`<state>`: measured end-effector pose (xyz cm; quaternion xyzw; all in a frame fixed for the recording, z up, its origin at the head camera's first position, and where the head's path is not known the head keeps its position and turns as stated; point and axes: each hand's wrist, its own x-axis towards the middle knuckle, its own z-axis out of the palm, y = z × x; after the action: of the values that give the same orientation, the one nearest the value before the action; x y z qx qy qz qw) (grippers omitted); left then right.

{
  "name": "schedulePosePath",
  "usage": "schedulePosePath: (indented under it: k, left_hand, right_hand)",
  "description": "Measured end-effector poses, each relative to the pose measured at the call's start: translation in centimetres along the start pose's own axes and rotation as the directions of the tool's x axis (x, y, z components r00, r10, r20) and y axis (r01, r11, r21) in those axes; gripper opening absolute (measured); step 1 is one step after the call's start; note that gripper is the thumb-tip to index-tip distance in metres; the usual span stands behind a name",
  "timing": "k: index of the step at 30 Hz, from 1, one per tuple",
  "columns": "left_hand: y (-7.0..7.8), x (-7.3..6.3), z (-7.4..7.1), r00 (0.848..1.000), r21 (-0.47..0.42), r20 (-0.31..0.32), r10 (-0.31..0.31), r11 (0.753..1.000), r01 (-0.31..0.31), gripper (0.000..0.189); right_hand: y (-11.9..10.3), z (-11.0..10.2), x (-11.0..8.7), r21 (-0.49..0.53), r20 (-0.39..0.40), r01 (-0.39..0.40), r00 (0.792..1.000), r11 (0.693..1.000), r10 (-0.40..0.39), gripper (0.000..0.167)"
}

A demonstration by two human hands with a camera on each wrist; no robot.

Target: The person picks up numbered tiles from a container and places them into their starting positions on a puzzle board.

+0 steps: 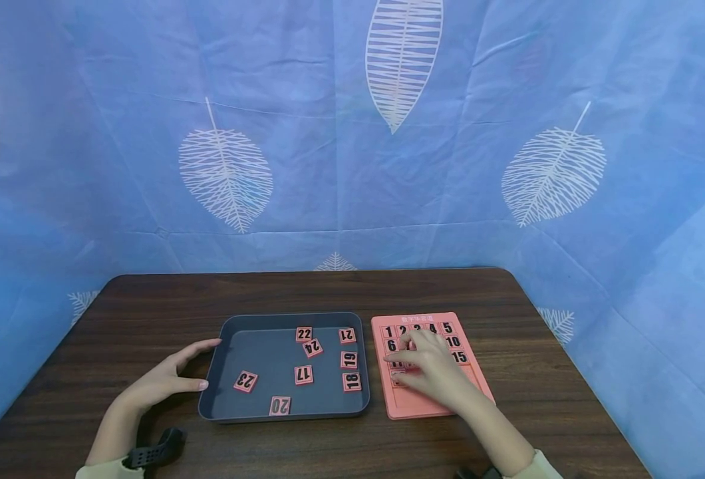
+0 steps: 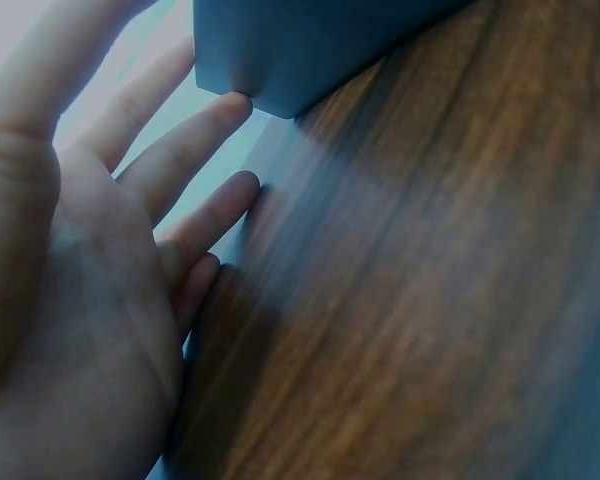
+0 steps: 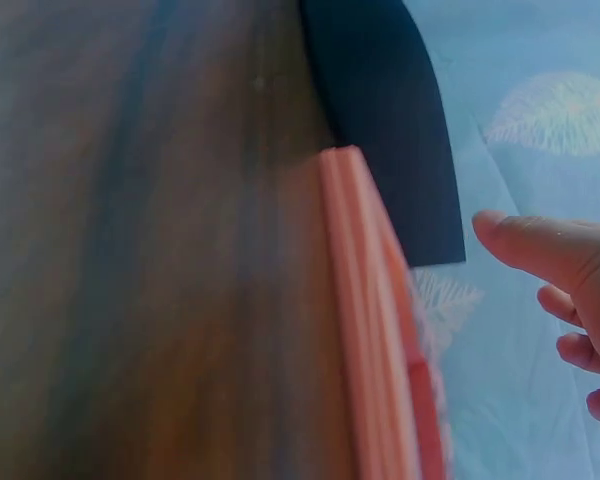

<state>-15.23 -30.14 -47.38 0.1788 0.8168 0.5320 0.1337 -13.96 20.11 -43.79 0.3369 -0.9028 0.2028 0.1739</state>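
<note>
A dark grey tray (image 1: 257,346) holds several loose pink number tiles, among them a 23 tile (image 1: 245,381) and a 17 tile (image 1: 303,374). At its left side, my left hand (image 1: 155,386) has thumb and index finger spread against the rim. In the left wrist view, fingertips meet the tray's outer wall (image 2: 280,50). To the tray's right lies a pink number puzzle board (image 1: 415,404), its upper rows filled with tiles. Above those rows is my right hand (image 1: 436,369), fingers apart, covering several numbers. Nothing shows between its fingers in the right wrist view.
Both the tray and the board lie on a dark wooden table (image 1: 304,452). A blue cloth (image 1: 304,166) with white leaf prints hangs behind the table and along its sides. A narrow strip of table separates tray and board.
</note>
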Motion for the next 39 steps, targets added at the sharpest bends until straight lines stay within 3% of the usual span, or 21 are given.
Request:
schedulePosePath:
  k: [10,16,26,39]
  left_hand:
    - [-0.2,0.0,-0.2,1.0,-0.01,0.015,-0.025,1.0,0.025,0.068]
    - [-0.4,0.2,-0.2,0.999,-0.008,-0.002,-0.044,0.999,0.044,0.069]
    - [-0.2,0.0,0.1,0.999,-0.006,0.002,-0.032,0.999,0.032,0.069]
    - [0.3,-0.4,0.2,1.0,-0.005,0.006,-0.026,1.0,0.026,0.068]
  right_hand:
    - [-2.0,0.5,3.9,0.095,0.099,0.068,0.992,0.993,-0.078,0.028]
    - [-2.9,1.3,6.4,0.135,0.184,0.141,0.969,0.981,-0.165,0.028]
    - [-3.6,3.0,9.4,0.066,0.332,0.278,0.9,0.958,-0.284,0.034]
    - [-4.5,5.5,12.1,0.009,0.5,0.384,0.798,0.923,-0.336,0.04]
